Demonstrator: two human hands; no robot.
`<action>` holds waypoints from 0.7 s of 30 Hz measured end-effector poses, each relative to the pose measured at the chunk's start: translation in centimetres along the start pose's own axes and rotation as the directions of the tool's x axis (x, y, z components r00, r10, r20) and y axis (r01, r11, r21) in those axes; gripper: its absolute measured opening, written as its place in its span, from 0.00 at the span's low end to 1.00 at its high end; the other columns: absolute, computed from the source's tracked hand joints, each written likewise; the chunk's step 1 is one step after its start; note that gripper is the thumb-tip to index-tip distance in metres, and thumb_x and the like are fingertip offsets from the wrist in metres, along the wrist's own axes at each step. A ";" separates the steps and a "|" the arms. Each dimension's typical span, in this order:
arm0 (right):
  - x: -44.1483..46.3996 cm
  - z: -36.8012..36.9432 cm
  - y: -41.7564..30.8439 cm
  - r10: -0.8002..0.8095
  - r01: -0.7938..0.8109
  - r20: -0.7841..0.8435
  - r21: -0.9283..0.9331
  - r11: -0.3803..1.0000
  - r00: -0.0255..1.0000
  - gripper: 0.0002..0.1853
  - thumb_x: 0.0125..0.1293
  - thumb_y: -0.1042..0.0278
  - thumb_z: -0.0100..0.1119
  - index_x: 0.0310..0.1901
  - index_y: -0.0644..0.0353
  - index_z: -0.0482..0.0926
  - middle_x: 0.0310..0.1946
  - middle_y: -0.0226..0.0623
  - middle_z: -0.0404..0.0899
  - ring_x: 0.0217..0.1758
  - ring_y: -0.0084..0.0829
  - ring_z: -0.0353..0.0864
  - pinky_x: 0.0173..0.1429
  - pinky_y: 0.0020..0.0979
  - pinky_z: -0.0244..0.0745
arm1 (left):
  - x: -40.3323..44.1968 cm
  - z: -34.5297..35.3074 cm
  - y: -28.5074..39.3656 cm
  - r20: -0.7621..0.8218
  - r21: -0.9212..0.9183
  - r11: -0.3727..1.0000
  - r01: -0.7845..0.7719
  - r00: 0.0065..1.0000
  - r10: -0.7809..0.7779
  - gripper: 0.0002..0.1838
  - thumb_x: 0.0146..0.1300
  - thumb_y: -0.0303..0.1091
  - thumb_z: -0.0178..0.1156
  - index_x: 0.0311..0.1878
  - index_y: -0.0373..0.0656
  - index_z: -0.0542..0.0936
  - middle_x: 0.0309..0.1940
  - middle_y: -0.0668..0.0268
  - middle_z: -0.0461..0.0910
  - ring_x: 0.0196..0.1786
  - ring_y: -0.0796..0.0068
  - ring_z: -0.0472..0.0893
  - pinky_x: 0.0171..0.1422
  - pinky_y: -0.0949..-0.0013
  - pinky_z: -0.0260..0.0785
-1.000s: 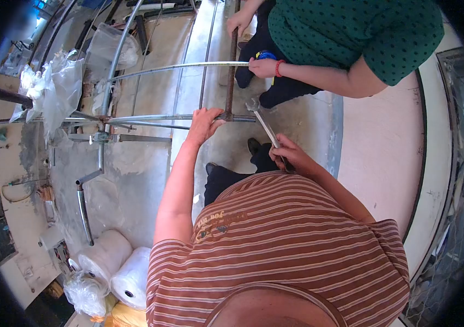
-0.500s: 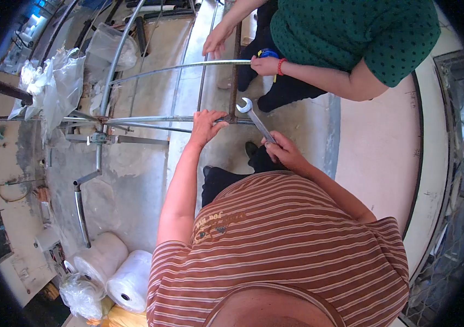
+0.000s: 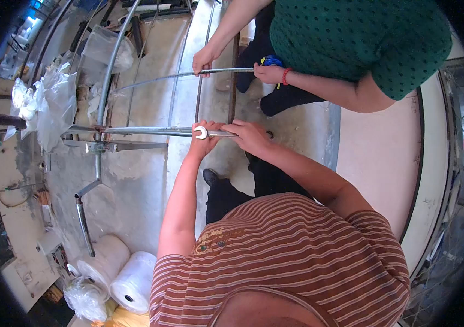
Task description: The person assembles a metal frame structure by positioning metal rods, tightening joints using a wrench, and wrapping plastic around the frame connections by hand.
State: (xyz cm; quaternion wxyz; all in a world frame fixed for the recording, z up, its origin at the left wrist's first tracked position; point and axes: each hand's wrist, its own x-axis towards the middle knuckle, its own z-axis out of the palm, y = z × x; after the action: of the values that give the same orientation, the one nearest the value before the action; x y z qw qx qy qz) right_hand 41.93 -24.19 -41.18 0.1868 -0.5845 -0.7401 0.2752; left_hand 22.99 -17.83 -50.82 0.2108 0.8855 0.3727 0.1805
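Note:
My right hand (image 3: 251, 137) is closed around an open-end wrench (image 3: 222, 133), by the corner of the metal frame. The wrench lies level, and its jaw passes in front of my left hand (image 3: 205, 146). That left hand is wrapped over the end of the horizontal metal bar (image 3: 153, 131); the wrench hides part of its grip. Just above my hands an upright rusty bar (image 3: 233, 82) joins the frame. Across from me, a co-worker's hands hold the extended blade of a tape measure (image 3: 224, 71), whose blue case (image 3: 271, 61) is partly hidden.
A co-worker in a green dotted shirt (image 3: 352, 49) stands opposite. Plastic sheeting (image 3: 55, 106) hangs on the frame at left. A bent crank-like tube (image 3: 83, 223) sticks out below it. White plastic rolls (image 3: 134, 283) stand at lower left; a pale panel (image 3: 376, 163) lies at right.
My right hand has brought the wrench left and level, up to my left hand at the bar. The co-worker's free hand has come down onto the tape blade.

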 end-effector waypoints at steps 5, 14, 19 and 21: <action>0.8 0.1 0.2 -0.024 0.026 0.056 -0.033 0.999 0.998 0.17 0.63 0.72 0.51 0.53 0.46 0.77 0.39 0.41 0.77 0.43 0.48 0.81 0.44 0.45 0.76 | 0.4 -0.9 0.5 0.126 -0.012 0.999 0.037 0.991 -0.035 0.17 0.57 0.45 0.62 0.49 0.53 0.81 0.38 0.68 0.79 0.43 0.62 0.74 0.50 0.57 0.58; 1.4 0.3 1.3 -0.119 0.120 0.025 -0.048 0.992 0.993 0.13 0.61 0.70 0.58 0.48 0.51 0.76 0.34 0.39 0.75 0.39 0.47 0.81 0.41 0.45 0.75 | 0.4 -1.1 0.6 0.076 -0.061 0.997 0.049 0.996 -0.045 0.16 0.56 0.44 0.63 0.48 0.55 0.82 0.35 0.71 0.78 0.42 0.64 0.74 0.50 0.59 0.58; 2.0 0.4 2.2 -0.169 0.176 0.095 -0.071 0.982 0.981 0.08 0.62 0.67 0.55 0.42 0.53 0.75 0.35 0.40 0.77 0.40 0.48 0.82 0.41 0.46 0.77 | 0.4 -0.9 0.5 0.073 -0.042 0.998 0.046 0.996 -0.043 0.15 0.56 0.43 0.63 0.48 0.56 0.82 0.34 0.72 0.78 0.40 0.65 0.73 0.50 0.60 0.57; 2.1 0.4 2.6 -0.192 0.200 0.098 -0.071 0.977 0.976 0.07 0.62 0.66 0.55 0.42 0.53 0.75 0.35 0.40 0.77 0.39 0.48 0.82 0.41 0.47 0.77 | 0.4 -0.8 0.3 0.082 -0.025 0.999 0.038 0.996 -0.036 0.15 0.57 0.42 0.63 0.48 0.56 0.82 0.33 0.72 0.78 0.40 0.66 0.73 0.50 0.60 0.57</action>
State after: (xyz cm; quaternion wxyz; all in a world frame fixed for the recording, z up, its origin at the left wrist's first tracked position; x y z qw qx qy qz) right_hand 43.10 -21.81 -43.22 0.1555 -0.5025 -0.8124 0.2517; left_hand 23.04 -17.56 -49.89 0.2406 0.8822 0.3778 0.1454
